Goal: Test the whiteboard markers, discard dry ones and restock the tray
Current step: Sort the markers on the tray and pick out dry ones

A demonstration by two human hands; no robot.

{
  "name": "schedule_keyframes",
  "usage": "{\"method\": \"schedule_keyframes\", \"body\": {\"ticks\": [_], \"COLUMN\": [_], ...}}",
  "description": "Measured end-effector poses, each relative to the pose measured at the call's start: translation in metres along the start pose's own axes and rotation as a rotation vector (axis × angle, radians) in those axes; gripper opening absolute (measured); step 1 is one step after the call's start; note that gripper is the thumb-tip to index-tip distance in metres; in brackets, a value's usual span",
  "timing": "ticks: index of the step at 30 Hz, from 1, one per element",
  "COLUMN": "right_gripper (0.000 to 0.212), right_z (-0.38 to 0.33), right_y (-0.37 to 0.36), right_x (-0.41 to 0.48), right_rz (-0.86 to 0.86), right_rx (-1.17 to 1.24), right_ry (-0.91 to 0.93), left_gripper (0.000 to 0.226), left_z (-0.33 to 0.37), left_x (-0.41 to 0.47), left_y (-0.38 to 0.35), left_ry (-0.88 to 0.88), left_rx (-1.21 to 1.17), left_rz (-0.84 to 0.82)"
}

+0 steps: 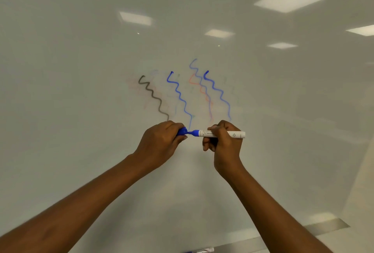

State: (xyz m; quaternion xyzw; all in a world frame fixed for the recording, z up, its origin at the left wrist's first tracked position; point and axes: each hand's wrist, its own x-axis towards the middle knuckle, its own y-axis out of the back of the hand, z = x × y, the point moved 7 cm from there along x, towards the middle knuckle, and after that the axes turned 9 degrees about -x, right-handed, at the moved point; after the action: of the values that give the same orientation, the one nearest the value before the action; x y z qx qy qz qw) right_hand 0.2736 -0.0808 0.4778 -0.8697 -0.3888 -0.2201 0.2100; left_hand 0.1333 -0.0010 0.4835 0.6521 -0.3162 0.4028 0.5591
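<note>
Hands meet low in front of the whiteboard (81, 70), close together but not touching. The left hand (162, 141) is curled round a blue cap (182, 131). The right hand (222, 143) grips the white barrel of a blue marker (235, 135), which lies level with its blue nib end pointing left at the cap's mouth. The nib sits right at that opening, and whether the cap is going on or coming off cannot be told from this one view. Just above the hands the board carries four test squiggles running down and to the right: a grey one (153, 96) on the left, a strong blue one (180, 94), a faint blue and orange pair (202, 88), and another strong blue one (219, 92) furthest right. The step in hand looks like the testing stage, at the join between one marker's trial and the next. If this marker drew one of the bold blue lines, it probably belongs with the keepers. The next move calls for keeping barrel and cap in line, so the nib enters or leaves cleanly without smearing ink on the fingers, then either a firm push home or a stroke on bare board. At the near bottom edge, the tray (323, 227) shows as a grey ledge with one marker (202, 250) lying on it, mostly cut off by the frame.
</note>
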Motion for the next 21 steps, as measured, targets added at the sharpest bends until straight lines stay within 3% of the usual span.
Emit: {"method": "schedule_keyframes", "body": {"ticks": [7, 12, 15, 21], "right_gripper": [0.027, 0.023, 0.038, 0.031], "right_z": [-0.004, -0.003, 0.006, 0.013], "right_y": [-0.006, -0.012, -0.016, -0.03], "right_x": [-0.003, -0.009, -0.015, -0.019], "right_rz": [-0.047, -0.041, 0.041, 0.133], "right_rx": [0.012, 0.015, 0.169, 0.372], "right_ry": [0.009, 0.0, -0.029, -0.081], "left_gripper": [0.025, 0.027, 0.018, 0.015], "left_z": [0.015, 0.024, 0.028, 0.032], "left_x": [0.002, 0.006, 0.004, 0.016], "left_y": [-0.002, 0.006, 0.007, 0.02], "left_ry": [-0.12, -0.049, 0.016, 0.032], "left_rx": [-0.007, -0.058, -0.088, -0.033], "left_rz": [-0.073, -0.124, -0.138, -0.139]}}
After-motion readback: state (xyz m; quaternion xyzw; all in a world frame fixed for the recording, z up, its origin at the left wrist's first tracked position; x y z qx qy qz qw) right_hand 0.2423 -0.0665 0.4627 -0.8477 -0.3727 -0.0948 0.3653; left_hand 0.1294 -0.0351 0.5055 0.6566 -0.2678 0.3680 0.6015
